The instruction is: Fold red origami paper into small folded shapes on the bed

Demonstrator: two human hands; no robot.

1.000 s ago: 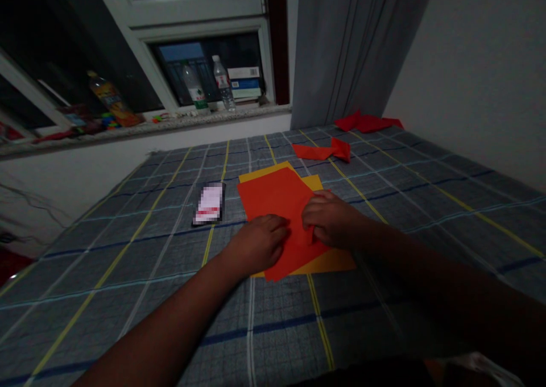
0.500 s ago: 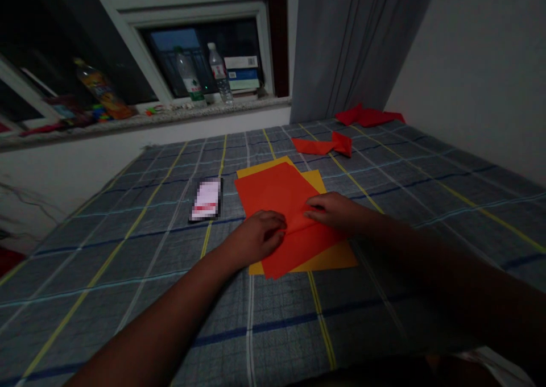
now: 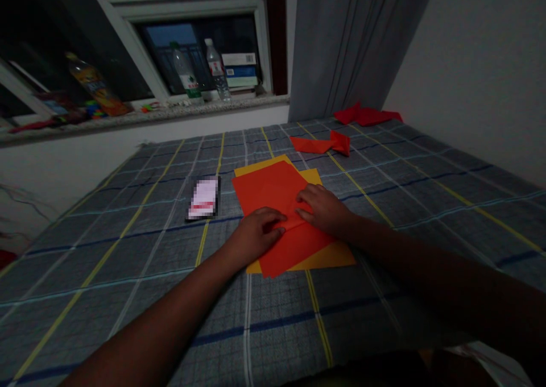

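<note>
A red-orange paper sheet (image 3: 264, 191) lies on a larger yellow-orange sheet (image 3: 328, 256), and its near part is bent over in a soft fold. My left hand (image 3: 256, 233) rests on the fold's left end, fingers curled against the paper. My right hand (image 3: 322, 208) presses the fold from the right, fingertips on the red sheet. The hands nearly meet, and the paper between them is partly hidden.
A phone (image 3: 203, 198) with a blurred screen lies left of the paper on a plaid bedspread (image 3: 128, 273). Folded red paper pieces (image 3: 319, 144) lie beyond, with more (image 3: 367, 115) by the curtain. Bottles (image 3: 215, 71) and books stand on the windowsill.
My right hand has shifted left along the fold, closer to my left hand. The view has tilted slightly downward.
</note>
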